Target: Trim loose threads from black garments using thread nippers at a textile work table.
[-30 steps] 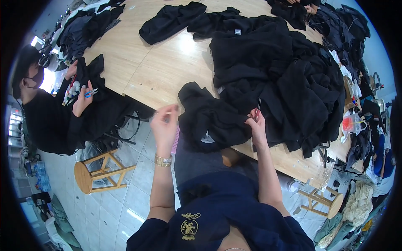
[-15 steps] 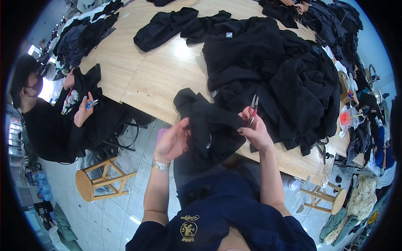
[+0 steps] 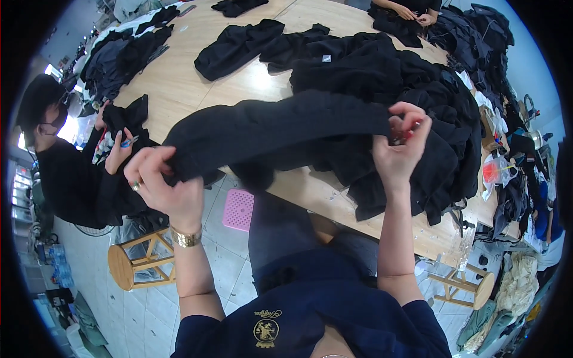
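Observation:
A black garment [image 3: 268, 128] is stretched sideways between my hands, held up over the table's near edge. My left hand [image 3: 166, 188] is closed on its left end. At the opposite end my right hand [image 3: 403, 146] grips the cloth, and red-handled thread snips [image 3: 402, 133] are tucked in the same palm, mostly covered by the fingers. Part of the garment hangs below the stretched band and looks smeared by motion. Behind it and to the right lies a large heap of black garments [image 3: 439, 131], one with a small pale label [image 3: 326, 58].
The wooden table [image 3: 233, 89] also bears cloth piles at its far left and right. A co-worker [image 3: 71, 161] at left holds blue-handled snips [image 3: 128, 142]; another person's hands [image 3: 415, 15] work at the far side. Wooden stools [image 3: 122, 268] and a pink plastic stool [image 3: 238, 210] stand on the floor.
My hands have moved apart, the left one outward and down, the right one up and outward. The bunched garment is now raised and stretched wide. The snips' blades no longer point up.

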A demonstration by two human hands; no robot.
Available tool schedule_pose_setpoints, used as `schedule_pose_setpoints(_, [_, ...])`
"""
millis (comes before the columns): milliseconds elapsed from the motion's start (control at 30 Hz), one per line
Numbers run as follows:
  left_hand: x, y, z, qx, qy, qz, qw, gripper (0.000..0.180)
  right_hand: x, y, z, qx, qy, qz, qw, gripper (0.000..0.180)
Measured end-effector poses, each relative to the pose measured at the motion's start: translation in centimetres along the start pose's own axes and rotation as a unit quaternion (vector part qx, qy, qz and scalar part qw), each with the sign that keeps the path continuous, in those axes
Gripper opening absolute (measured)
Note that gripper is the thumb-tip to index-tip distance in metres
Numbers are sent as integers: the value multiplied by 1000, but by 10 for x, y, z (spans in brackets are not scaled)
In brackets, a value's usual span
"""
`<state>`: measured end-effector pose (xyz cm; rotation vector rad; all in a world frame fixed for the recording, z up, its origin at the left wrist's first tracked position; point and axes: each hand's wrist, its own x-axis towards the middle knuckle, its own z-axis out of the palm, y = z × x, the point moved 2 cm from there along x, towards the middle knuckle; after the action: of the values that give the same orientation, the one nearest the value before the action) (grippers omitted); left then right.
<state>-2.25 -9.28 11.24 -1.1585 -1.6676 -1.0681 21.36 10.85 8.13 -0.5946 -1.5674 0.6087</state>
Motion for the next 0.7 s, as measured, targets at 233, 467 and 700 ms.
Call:
schedule_pose_setpoints(233, [-132,9,11,-114,-323,-120,932,44,-93,57,-26,-109,-157,159,969,32])
schedule_pose_setpoints(467, [-232,-2,-6,-229,-371,-425,793,24,-173,90,-51,-222,-242,238,914,33])
schedule_pose_setpoints(700, [-218,-9,6,-159,-282,-504,801,20,-152,65,-48,-246,-307,192,899,40])
